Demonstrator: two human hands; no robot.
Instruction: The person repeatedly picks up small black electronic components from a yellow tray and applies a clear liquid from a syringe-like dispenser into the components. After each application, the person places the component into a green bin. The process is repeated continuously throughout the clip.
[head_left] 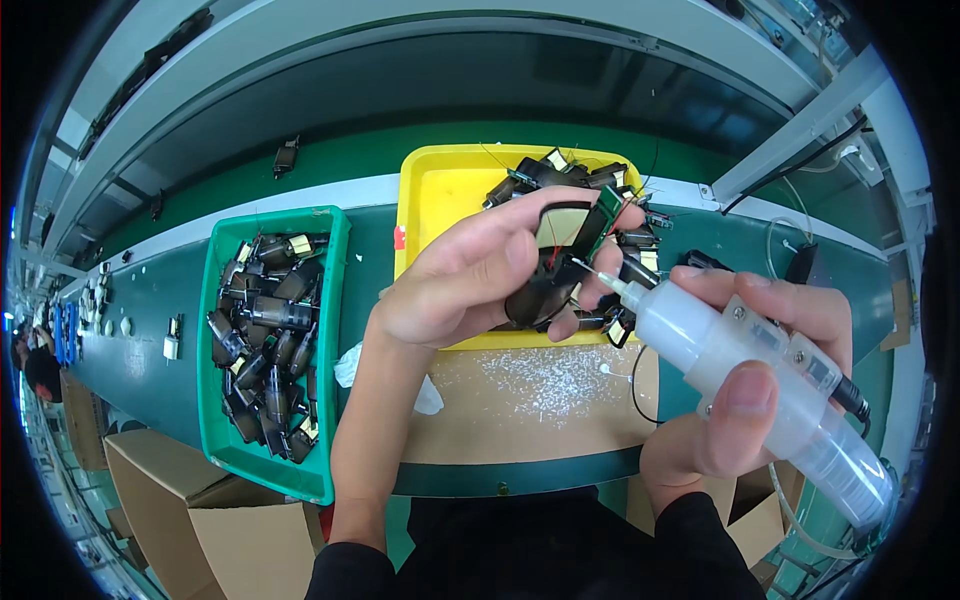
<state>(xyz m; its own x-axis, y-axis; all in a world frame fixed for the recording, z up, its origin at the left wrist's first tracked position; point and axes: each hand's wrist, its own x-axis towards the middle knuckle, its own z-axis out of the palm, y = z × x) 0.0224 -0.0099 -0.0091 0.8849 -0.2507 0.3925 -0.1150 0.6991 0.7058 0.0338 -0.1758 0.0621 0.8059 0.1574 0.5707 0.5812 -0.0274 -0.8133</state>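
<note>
My left hand (455, 270) is closed around a dark translucent plastic housing (538, 297) with a green circuit board, a pale yellow pad and thin red wires. It is held tilted above the front of the yellow tray. My right hand (815, 315) grips a translucent white dispensing syringe (690, 330) by its clamp fitting. The syringe slants up to the left, and its thin needle reaches the housing beside the circuit board. Whether the needle touches the housing, I cannot tell.
Behind my left hand is a yellow tray (425, 170) with several similar dark housings. More fill a green tray (340, 260) at the left. White bits lie scattered on a brown board (460, 400) in front. Open cardboard boxes (255, 540) stand below the bench.
</note>
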